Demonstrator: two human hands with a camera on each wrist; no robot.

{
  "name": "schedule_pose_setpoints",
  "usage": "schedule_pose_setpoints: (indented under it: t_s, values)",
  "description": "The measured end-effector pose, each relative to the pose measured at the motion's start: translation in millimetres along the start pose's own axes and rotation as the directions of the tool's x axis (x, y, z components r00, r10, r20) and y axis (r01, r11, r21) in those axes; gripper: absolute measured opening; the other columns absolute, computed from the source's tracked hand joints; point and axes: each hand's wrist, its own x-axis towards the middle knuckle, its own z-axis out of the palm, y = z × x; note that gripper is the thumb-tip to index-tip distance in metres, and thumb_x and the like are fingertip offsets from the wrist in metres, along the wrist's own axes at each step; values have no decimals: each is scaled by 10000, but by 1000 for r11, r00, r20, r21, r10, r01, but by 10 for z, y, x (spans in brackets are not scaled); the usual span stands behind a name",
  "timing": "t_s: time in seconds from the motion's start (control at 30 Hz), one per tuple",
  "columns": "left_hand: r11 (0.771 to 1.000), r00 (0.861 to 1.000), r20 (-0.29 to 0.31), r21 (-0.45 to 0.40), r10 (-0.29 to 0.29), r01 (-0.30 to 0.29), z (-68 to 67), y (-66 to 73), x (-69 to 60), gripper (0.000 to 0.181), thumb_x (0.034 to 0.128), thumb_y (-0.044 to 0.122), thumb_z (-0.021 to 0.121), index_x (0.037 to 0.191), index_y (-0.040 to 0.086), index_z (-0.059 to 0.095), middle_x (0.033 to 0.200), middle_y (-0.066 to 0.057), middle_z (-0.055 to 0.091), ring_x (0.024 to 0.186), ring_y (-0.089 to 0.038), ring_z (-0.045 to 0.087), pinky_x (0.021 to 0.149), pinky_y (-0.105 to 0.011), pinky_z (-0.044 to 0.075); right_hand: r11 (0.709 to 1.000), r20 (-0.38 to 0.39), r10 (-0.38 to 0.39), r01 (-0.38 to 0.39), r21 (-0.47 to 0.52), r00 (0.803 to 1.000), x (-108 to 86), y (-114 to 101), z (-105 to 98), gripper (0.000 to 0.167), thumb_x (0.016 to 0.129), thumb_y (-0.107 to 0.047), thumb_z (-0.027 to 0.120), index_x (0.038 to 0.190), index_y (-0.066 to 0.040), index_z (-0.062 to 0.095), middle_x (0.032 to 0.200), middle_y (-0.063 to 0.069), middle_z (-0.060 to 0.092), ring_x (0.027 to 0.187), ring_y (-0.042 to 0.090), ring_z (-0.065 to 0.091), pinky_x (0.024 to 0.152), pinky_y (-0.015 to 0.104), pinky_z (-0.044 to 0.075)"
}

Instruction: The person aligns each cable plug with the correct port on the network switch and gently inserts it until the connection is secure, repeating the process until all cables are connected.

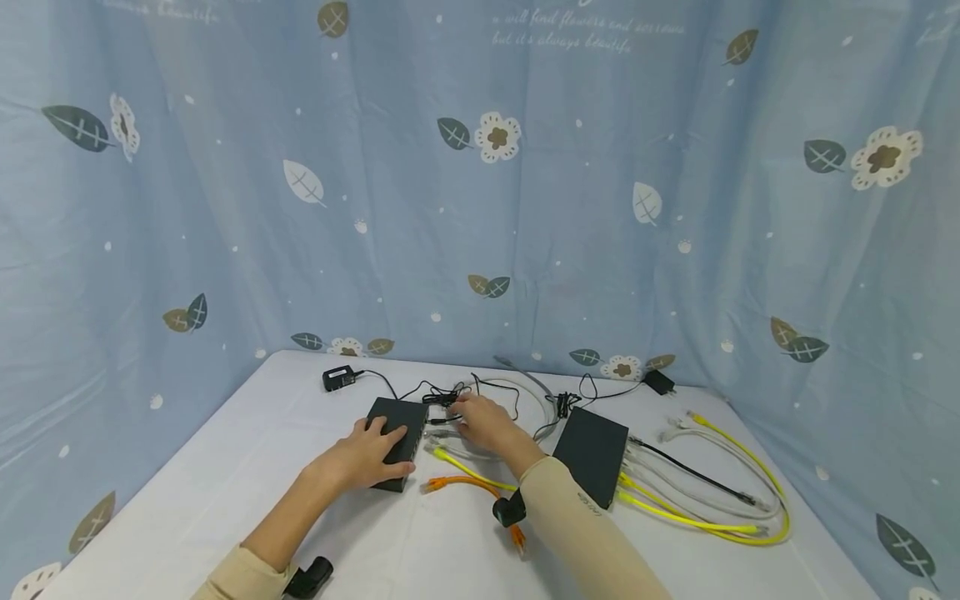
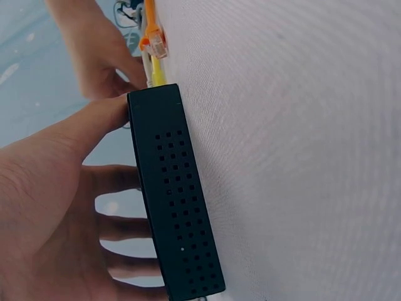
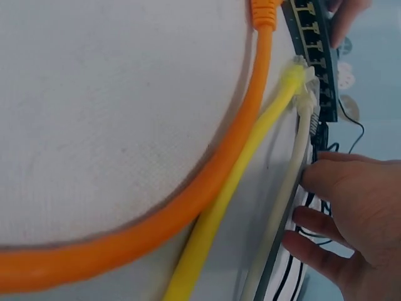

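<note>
A black box with ports (image 1: 397, 433) lies at the left of the table. My left hand (image 1: 363, 457) rests across its top, fingers spread; in the left wrist view the hand (image 2: 56, 194) lies along the box's (image 2: 175, 188) far face. Just right of the box, my right hand (image 1: 487, 425) pinches a thin black cable, whose plug (image 1: 437, 422) points at the box's port side. In the right wrist view the fingertips of the right hand (image 3: 369, 213) partly hide this cable, beside the box's row of ports (image 3: 311, 44).
A yellow cable (image 1: 450, 458) and an orange cable (image 1: 457, 479) lie near the left box. A second black box (image 1: 592, 454) stands to the right, with yellow (image 1: 780, 500), white and black cables beside it. Black adapters (image 1: 339, 377) (image 1: 659, 382) lie at the back.
</note>
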Motion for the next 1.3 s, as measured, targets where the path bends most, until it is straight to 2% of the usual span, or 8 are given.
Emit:
schedule_pose_setpoints:
  t_s: [0.23,0.47,0.7,0.9,1.07,1.3]
  values:
    - [1000,1000,-2,8,6,-6,-13,6,5,746,888,581,620,1454,114,487,1459,-285,393,1325,-567,352,895,-676,454,998,-36,41,-43,-54,998,9,-29,-3,349,931,-261,684,1274,-220,633,1176,4,641,1005,170,648,792,344,553]
    - [1000,1000,5,13,3,-3,2,6,14,746,886,595,613,1457,132,487,1460,-272,398,1327,-549,364,873,-669,467,993,-95,67,-75,-89,993,-24,-50,37,193,905,-310,713,1082,-237,698,1025,-29,648,879,136,644,697,327,547]
    - [1000,1000,-1,10,9,-9,-6,7,-2,733,889,586,614,1456,138,489,1460,-272,397,1326,-545,366,864,-662,472,990,-141,81,-96,-104,987,-31,-58,27,112,900,-329,715,899,-222,679,863,-47,591,719,102,557,576,278,462]
    - [1000,1000,6,14,5,-5,-9,9,-4,736,892,590,607,1462,141,479,1468,-270,390,1335,-546,357,877,-661,467,988,-176,74,-96,-117,982,-21,-34,44,132,896,-325,718,818,-226,678,820,-58,576,679,88,518,550,263,437]
    - [1000,1000,20,18,-7,7,-2,13,6,735,900,594,594,1474,153,466,1487,-264,375,1354,-541,341,908,-660,458,989,-191,77,-99,-109,979,-9,-28,36,125,900,-329,714,837,-221,707,832,-59,594,692,89,538,574,260,466]
    - [1000,1000,6,10,-2,2,4,-5,17,732,899,590,599,1466,144,476,1493,-272,370,1355,-550,336,909,-668,453,996,-197,78,-84,-24,977,-4,-52,-17,119,904,-300,714,835,-204,729,797,-78,607,696,54,522,607,232,463]
